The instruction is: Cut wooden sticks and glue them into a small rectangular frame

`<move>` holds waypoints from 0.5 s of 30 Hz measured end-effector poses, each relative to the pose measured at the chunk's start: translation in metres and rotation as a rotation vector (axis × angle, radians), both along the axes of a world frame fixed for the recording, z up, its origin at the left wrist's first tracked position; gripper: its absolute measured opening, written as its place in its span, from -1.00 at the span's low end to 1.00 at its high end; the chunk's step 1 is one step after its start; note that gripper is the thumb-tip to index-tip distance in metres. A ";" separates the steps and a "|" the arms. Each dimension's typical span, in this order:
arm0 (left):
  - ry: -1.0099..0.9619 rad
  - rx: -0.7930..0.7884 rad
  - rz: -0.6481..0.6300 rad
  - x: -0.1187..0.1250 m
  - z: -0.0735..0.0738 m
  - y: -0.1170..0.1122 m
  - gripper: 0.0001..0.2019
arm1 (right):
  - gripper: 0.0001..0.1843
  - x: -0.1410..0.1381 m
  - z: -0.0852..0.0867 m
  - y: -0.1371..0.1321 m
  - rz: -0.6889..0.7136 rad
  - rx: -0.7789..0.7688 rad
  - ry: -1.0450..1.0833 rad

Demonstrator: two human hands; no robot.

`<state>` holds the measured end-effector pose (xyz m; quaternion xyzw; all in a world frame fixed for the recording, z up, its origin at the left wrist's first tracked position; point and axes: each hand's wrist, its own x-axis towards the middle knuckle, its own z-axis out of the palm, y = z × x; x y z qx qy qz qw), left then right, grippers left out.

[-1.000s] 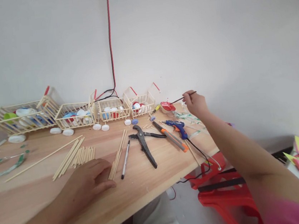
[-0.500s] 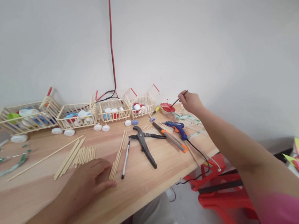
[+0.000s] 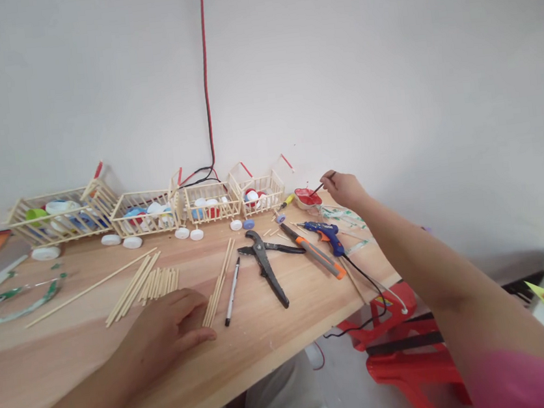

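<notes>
My right hand (image 3: 346, 190) pinches a thin dark paintbrush (image 3: 318, 189) at the back right of the table. The brush's lower end is in red paint inside a small bowl (image 3: 309, 203); its bristles are hidden. Resting on the wood, my left hand (image 3: 177, 319) has thumb and fingers apart and grips nothing. Beside its fingertips lie a few long wooden sticks (image 3: 219, 282), with a bundle of short sticks (image 3: 160, 284) just behind the knuckles. A marker pen (image 3: 233, 291) lies right of the long sticks.
Several stick-built carts (image 3: 210, 201) with bottle-cap wheels line the wall, caps inside them. Black pliers (image 3: 267, 267), an orange-grey utility knife (image 3: 314, 251) and a blue glue gun (image 3: 327, 235) lie mid-table. The glue gun's cord hangs over the front edge above a red stool (image 3: 407, 359).
My right hand has shifted slightly left and down toward the bowl, with the brush tilted in the paint. My left hand stays put. The whole view has moved a little.
</notes>
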<state>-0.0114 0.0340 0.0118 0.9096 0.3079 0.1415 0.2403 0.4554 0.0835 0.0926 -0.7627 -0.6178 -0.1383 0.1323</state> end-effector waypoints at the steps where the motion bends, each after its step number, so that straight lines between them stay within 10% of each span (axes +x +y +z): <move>1: -0.006 -0.003 0.000 0.000 0.000 0.000 -0.67 | -0.71 0.000 -0.001 0.001 0.001 0.000 -0.003; 15: -0.043 0.022 0.026 0.000 0.000 -0.003 -0.68 | -0.68 -0.001 -0.005 -0.003 -0.004 0.014 -0.015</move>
